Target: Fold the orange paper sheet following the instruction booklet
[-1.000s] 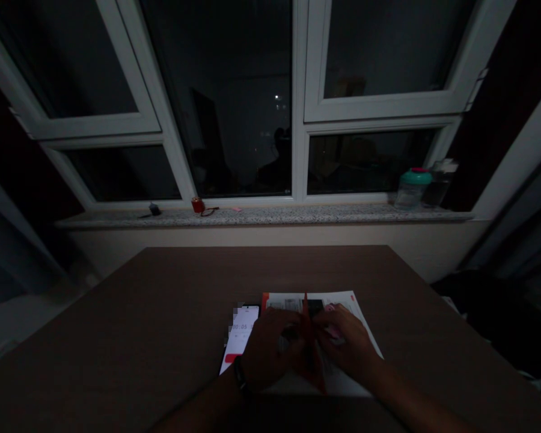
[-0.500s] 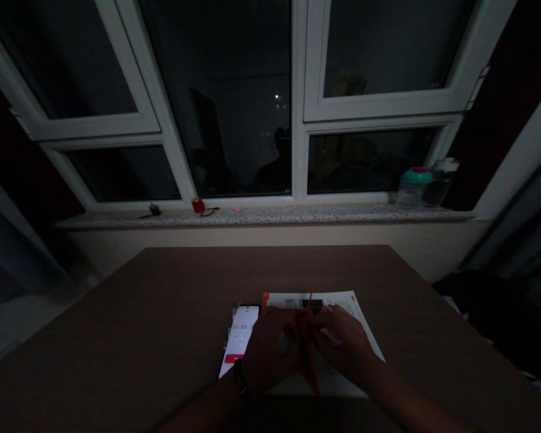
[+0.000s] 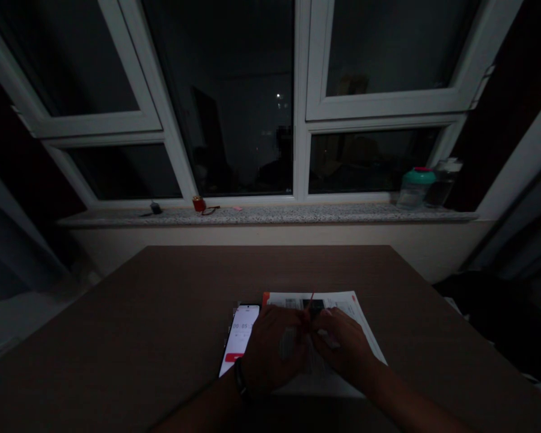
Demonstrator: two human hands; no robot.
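Note:
My left hand point(image 3: 274, 346), with a dark band on the wrist, and my right hand point(image 3: 345, 344) meet above a printed booklet point(image 3: 342, 299). Both have their fingers closed around a piece of folded red paper point(image 3: 311, 302). Only a thin tip of the paper sticks up beyond the fingertips; the rest is hidden by the hands and the dim light. The booklet lies flat under them, its orange corner showing at the far left. Just left of my left hand is a phone point(image 3: 242, 329) with a lit timer screen, partly covered by that hand.
The brown table point(image 3: 162, 319) reaches toward a granite windowsill point(image 3: 270, 215). On the sill are a small red jar point(image 3: 199, 204), a small dark bottle point(image 3: 155, 208), and a teal-lidded container point(image 3: 417, 187) beside a clear bottle point(image 3: 444, 183). Dark cloth point(image 3: 491, 307) lies beyond the table's right side.
The red paper has turned or been drawn in between my hands: its lower point, which hung toward me, no longer shows. Both hands stay in nearly the same place.

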